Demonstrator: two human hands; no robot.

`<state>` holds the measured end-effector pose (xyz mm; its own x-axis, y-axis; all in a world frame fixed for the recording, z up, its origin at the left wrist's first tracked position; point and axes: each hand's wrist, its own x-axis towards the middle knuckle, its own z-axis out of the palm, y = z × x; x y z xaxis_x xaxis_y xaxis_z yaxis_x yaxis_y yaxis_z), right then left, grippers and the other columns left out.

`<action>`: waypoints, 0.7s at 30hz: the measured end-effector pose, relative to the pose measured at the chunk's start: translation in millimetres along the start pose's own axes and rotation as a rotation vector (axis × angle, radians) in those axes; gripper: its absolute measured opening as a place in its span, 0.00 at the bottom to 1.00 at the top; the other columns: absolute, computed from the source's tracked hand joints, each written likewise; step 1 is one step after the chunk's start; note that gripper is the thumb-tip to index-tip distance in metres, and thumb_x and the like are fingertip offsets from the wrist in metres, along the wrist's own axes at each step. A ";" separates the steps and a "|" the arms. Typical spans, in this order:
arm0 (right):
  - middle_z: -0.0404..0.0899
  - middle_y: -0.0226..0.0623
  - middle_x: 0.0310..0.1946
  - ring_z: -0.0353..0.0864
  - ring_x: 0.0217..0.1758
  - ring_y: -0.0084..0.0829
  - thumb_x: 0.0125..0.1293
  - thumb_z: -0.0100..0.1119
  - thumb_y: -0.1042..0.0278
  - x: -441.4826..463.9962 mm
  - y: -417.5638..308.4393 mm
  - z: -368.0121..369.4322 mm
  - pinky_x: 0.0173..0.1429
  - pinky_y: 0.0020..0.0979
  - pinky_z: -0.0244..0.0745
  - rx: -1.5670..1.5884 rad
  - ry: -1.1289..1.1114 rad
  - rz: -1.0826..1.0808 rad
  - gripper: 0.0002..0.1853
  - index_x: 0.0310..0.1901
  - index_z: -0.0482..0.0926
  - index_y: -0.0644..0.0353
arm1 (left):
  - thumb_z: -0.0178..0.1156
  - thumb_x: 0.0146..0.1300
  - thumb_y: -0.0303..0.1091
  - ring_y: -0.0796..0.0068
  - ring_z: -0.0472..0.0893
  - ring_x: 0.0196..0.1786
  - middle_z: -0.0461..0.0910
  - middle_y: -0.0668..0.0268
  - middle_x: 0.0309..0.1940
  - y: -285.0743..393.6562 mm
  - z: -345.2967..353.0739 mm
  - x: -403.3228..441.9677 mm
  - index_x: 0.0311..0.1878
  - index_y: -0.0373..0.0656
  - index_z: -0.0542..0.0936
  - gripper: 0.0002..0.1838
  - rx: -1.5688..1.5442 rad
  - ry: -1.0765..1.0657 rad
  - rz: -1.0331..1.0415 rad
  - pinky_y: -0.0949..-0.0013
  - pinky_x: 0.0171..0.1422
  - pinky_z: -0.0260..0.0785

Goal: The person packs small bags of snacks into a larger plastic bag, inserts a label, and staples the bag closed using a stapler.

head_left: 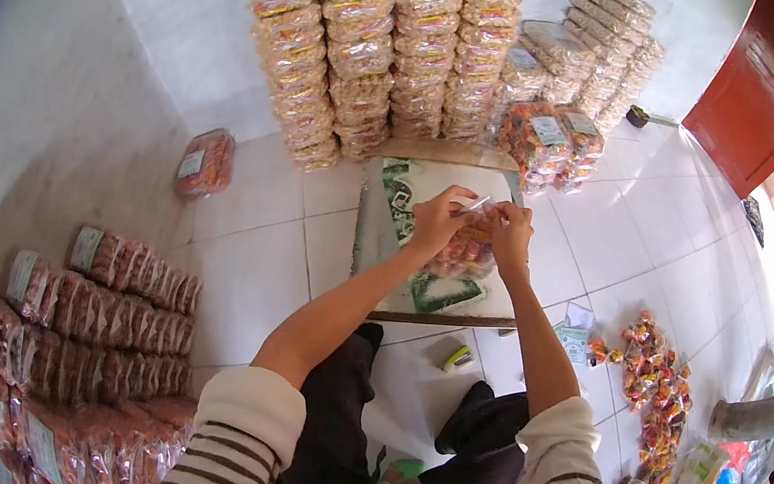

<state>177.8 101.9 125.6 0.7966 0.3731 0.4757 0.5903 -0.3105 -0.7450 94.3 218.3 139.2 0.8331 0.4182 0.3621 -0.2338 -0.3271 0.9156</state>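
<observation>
A clear plastic bag of orange-red snacks (462, 257) lies on a low table (371, 280) with a white and green printed top. My left hand (438, 220) pinches the bag's upper plastic edge from the left. On the other side, my right hand (513, 232) grips the same edge with bent fingers. The plastic between both hands looks gathered or folded; whether it is sealed I cannot tell. On the floor below the table's near edge is a small yellow-green tool (458, 359), perhaps a stapler. Printed paper labels (575, 335) lie right of the table.
Tall stacks of packed snack bags (368, 57) stand along the back wall. Brown packs (103, 339) are piled at the left, with one reddish pack (206, 163) apart. Small colourful packets (654, 396) lie on the right floor. A red door (760, 93) is at back right.
</observation>
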 end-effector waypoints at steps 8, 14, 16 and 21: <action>0.76 0.28 0.29 0.67 0.42 0.33 0.57 0.55 0.60 -2.8 -4.2 1.0 0.50 0.41 0.53 -0.004 -0.011 0.087 0.09 0.31 0.78 0.55 | 0.58 0.57 0.44 0.71 0.77 0.45 0.76 0.62 0.43 -22.9 -34.7 4.0 0.53 0.43 0.68 0.24 -0.411 -0.039 -0.173 0.68 0.47 0.69; 0.76 0.31 0.28 0.67 0.42 0.34 0.58 0.55 0.59 -1.7 -6.9 3.0 0.52 0.40 0.53 -0.004 0.014 0.123 0.10 0.29 0.78 0.56 | 0.58 0.57 0.47 0.71 0.74 0.42 0.76 0.64 0.37 -26.4 -35.1 -0.6 0.45 0.43 0.75 0.19 0.072 -0.175 0.067 0.69 0.51 0.65; 0.76 0.31 0.28 0.67 0.42 0.34 0.58 0.54 0.59 -2.5 -9.3 2.4 0.52 0.40 0.53 0.008 0.020 0.134 0.10 0.29 0.78 0.56 | 0.58 0.56 0.45 0.71 0.73 0.40 0.76 0.64 0.34 -27.6 -30.8 -2.3 0.41 0.43 0.77 0.16 0.445 -0.158 0.228 0.69 0.49 0.64; 0.75 0.32 0.27 0.67 0.42 0.35 0.59 0.53 0.58 -5.6 -6.5 -0.4 0.53 0.40 0.52 -0.041 0.017 0.164 0.11 0.29 0.78 0.56 | 0.60 0.53 0.49 0.71 0.73 0.37 0.76 0.65 0.31 -26.5 -27.2 2.9 0.34 0.44 0.80 0.17 0.338 -0.202 0.062 0.69 0.44 0.63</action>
<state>169.6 101.4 128.0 0.8845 0.2998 0.3575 0.4569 -0.4011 -0.7940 89.2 251.2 120.7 0.9123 0.2246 0.3424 -0.1366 -0.6214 0.7715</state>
